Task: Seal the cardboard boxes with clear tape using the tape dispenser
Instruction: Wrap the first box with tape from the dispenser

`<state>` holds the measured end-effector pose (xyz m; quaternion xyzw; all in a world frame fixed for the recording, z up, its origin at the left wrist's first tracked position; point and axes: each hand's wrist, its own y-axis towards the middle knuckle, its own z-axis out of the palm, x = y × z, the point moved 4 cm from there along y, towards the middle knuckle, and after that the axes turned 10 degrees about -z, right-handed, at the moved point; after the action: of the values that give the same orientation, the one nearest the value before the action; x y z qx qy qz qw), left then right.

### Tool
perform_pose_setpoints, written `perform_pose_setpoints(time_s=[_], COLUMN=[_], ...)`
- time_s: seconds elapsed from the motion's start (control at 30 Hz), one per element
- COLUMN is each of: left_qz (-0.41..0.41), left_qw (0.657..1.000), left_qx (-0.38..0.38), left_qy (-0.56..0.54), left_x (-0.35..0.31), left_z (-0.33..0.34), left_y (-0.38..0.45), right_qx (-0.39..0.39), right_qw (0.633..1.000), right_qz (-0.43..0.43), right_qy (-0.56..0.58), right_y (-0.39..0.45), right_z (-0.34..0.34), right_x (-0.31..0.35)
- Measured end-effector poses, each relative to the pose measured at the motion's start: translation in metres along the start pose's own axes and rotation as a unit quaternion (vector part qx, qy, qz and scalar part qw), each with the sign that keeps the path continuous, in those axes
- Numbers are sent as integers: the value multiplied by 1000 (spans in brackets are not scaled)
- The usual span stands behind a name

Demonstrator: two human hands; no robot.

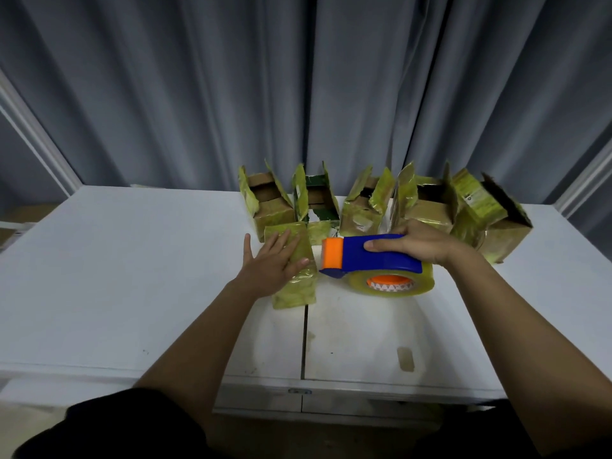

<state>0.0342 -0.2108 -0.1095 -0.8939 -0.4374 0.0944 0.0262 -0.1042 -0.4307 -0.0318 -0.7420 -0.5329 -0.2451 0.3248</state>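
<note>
Head view, looking down at a white desk with a dark seam down its middle. Left hand flat on a small closed cardboard box wrapped in yellowish tape, fingers straight and spread apart, pressing on its top. Box near the desk's middle, just left of the seam, in front of the back row. Right hand gripping the blue tape dispenser with an orange front roller, fingers curled tight around the blue handle, thumb along the near side. Orange nose pointing left, just beside the box's right edge; contact between them impossible to tell. Big roll of clear tape with an orange core mounted under the dispenser, down at the desk surface right of the seam. Behind, a row of five open cardboard boxes with taped yellowish flaps standing up, lined along the far edge, the rightmost tilted outward. Grey-blue pleated curtain hanging across the back. Small tan scrap of tape stuck to the desk near the front right. Black sleeves at the bottom corners.
</note>
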Motion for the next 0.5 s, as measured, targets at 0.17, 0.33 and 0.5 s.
perform_pose_setpoints(time_s=[0.17, 0.33, 0.5], left_qz=[32, 37, 5], left_qw=[999, 997, 997], left_qx=[33, 63, 80], left_qy=[-3, 11, -19], left_x=[-2, -1, -18], left_z=[-6, -9, -11], left_y=[5, 9, 12], right_qx=[-10, 26, 60], right_qw=[999, 999, 998], right_qz=[13, 20, 1], right_qy=[44, 13, -7], right_y=[-16, -22, -19], right_z=[7, 16, 31], right_x=[-24, -21, -14])
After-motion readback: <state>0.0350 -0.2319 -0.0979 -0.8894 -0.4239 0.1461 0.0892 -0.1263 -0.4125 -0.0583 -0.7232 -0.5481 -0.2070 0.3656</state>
